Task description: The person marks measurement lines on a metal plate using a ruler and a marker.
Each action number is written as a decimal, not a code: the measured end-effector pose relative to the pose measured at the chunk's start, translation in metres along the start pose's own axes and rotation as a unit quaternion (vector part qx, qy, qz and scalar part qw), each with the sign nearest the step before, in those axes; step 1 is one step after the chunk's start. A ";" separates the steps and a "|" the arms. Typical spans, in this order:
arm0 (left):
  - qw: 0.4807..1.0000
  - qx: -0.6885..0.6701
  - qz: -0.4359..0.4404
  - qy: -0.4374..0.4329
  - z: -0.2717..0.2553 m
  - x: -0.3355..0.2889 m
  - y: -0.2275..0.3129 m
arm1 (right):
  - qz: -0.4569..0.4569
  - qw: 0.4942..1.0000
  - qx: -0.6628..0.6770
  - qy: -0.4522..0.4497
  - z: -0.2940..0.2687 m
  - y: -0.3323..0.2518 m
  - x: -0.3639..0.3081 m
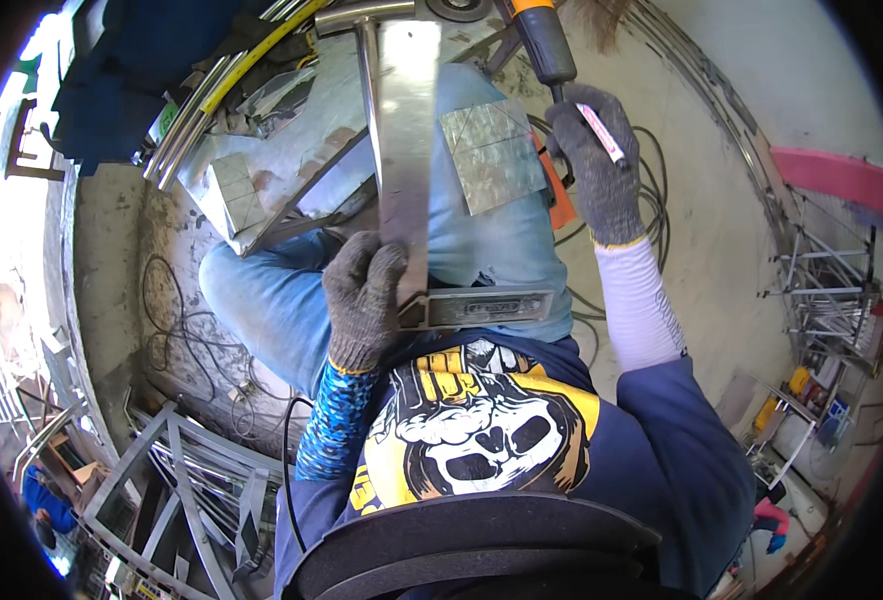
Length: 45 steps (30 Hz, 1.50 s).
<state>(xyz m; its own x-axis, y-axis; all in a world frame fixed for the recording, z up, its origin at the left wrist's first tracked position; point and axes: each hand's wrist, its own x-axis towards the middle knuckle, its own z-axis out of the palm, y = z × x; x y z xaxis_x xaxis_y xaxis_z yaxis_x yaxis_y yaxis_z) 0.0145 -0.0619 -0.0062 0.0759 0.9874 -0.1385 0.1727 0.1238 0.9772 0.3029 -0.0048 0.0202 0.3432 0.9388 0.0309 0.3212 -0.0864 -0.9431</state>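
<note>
My left hand (362, 295) clamps the square (409, 150) flat on my lap; my right hand (602, 165) grips a marker (602, 133). I'd keep the square steady against the plate (492, 155) edge.

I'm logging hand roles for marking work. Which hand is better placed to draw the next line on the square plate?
Probably the right hand: it holds the marker beside the square plate, while the left hand pins the steel square.

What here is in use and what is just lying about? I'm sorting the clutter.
In use:
left hand on steel square
right hand holding pink marker
small metal plate on the lap

Lying about:
black cables
metal frames
orange-handled tool
</note>
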 end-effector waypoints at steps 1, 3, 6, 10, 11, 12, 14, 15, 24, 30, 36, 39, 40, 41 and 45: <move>1.000 0.003 0.003 -0.001 -0.002 -0.005 -0.002 | -0.001 1.000 0.003 0.003 0.000 0.002 0.004; 0.997 -0.034 -0.051 0.039 -0.007 -0.016 -0.007 | 0.027 0.996 0.063 -0.051 -0.002 0.005 0.009; 0.995 -0.053 -0.075 0.031 -0.011 -0.029 -0.032 | 0.044 0.990 0.099 -0.089 0.003 0.011 0.008; 0.998 -0.033 -0.058 0.022 -0.009 -0.032 -0.040 | 0.032 0.988 0.080 -0.127 0.006 0.007 0.009; 0.998 -0.034 -0.059 0.017 -0.008 -0.030 -0.037 | 0.021 0.986 0.088 -0.141 0.006 0.004 0.010; 0.997 -0.039 -0.066 0.023 -0.006 -0.029 -0.035 | 0.018 0.986 0.088 -0.141 0.005 0.002 0.012; 0.996 -0.050 -0.068 0.025 0.000 -0.024 -0.028 | 0.014 0.989 0.083 -0.118 0.003 -0.004 0.020; 0.995 -0.062 -0.075 0.027 0.002 -0.020 -0.025 | 0.008 0.990 0.083 -0.113 -0.001 -0.006 0.025; 0.993 0.042 0.107 -0.028 0.028 -0.004 -0.002 | -0.093 0.956 0.279 0.006 -0.002 -0.064 0.073; 0.992 0.107 0.025 -0.064 0.041 -0.001 -0.002 | -0.183 0.949 0.256 -0.024 0.043 -0.115 0.090; 0.994 0.107 0.022 -0.012 0.020 -0.002 0.002 | -0.181 0.938 0.289 -0.068 0.086 -0.122 0.083; 0.996 -0.023 0.069 0.053 -0.002 0.022 0.001 | -0.172 0.914 0.340 -0.139 0.112 -0.112 0.077; 0.992 -0.095 0.041 0.072 -0.011 0.032 0.004 | -0.164 0.920 0.324 -0.149 0.118 -0.113 0.071; 0.978 0.026 0.174 0.107 -0.023 0.045 0.015 | -0.156 0.925 0.307 -0.159 0.124 -0.115 0.065; 0.989 -0.126 0.059 0.048 -0.043 0.064 0.059 | -0.163 0.919 0.299 -0.199 0.141 -0.103 0.053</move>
<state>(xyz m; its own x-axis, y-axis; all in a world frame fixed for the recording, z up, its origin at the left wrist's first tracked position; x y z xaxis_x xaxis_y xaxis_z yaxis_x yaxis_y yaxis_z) -0.0130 0.0131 0.0499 -0.0145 0.9997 -0.0176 -0.0821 0.0163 0.9965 0.1631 0.1009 0.0721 -0.0726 0.9400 0.3334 -0.2344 0.3088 -0.9218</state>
